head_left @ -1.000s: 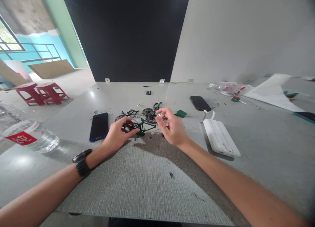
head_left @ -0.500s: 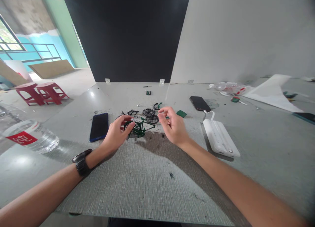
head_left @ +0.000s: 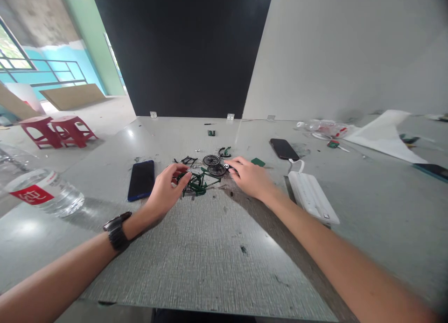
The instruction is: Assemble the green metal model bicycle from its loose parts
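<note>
On the table lies a small green model bicycle frame [head_left: 199, 188] with a black spoked wheel at its left end. My left hand [head_left: 168, 185] curls its thumb and fingers around that wheel end. My right hand [head_left: 250, 177] is closed at the fingertips on a small round silvery part [head_left: 227, 166], right beside two loose black wheels [head_left: 216, 169]. These wheels partly overlap each other. Behind them are a curved black and green piece [head_left: 225, 151] and a thin black frame piece [head_left: 189, 160]. Whether the round part touches the table I cannot tell.
A blue-edged phone [head_left: 141, 180] and a water bottle [head_left: 49, 192] stand left. To the right are a green square piece [head_left: 258, 162], a dark phone [head_left: 283, 149] and a white power bank [head_left: 312, 196]. A small green part [head_left: 211, 133] lies farther back.
My right hand has lowered and turned flatter, its fingertips coming down beside the loose wheels, where the round part now shows. My left hand stays at the bicycle frame.
</note>
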Demonstrator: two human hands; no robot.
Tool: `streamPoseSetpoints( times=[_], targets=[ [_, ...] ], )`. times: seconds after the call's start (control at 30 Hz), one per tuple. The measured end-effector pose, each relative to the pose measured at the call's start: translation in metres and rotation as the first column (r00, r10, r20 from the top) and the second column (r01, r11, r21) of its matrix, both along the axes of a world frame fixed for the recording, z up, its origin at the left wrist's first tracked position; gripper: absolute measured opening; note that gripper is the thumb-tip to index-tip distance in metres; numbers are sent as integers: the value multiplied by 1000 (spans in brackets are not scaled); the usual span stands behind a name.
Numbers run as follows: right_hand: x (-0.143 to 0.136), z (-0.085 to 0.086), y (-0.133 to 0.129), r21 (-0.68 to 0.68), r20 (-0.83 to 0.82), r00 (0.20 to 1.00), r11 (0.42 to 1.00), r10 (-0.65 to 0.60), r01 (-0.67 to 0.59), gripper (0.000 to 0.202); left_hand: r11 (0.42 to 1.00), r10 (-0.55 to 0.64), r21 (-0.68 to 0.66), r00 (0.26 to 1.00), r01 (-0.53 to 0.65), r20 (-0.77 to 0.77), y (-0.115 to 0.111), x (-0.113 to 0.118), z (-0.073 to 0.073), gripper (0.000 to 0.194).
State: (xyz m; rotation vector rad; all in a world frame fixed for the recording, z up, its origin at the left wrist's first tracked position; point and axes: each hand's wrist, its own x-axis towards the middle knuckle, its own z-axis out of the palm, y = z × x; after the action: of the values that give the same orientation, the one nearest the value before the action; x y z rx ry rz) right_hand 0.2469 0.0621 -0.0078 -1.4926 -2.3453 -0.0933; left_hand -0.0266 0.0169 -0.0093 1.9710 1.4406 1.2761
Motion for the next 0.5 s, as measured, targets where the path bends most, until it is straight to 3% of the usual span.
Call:
streamPoseSetpoints(
  times=[0.23,0.5],
  targets=[
    [-3,-6,3,11,79,997,1000,1,-2,41,1000,2,16,1000,-2,-15,0,0,-2,20],
    [1,0,1,8,109,992,998,-66,66,33,1000,5,20,1000,-5,-5,1,1,-3,20]
  ],
)
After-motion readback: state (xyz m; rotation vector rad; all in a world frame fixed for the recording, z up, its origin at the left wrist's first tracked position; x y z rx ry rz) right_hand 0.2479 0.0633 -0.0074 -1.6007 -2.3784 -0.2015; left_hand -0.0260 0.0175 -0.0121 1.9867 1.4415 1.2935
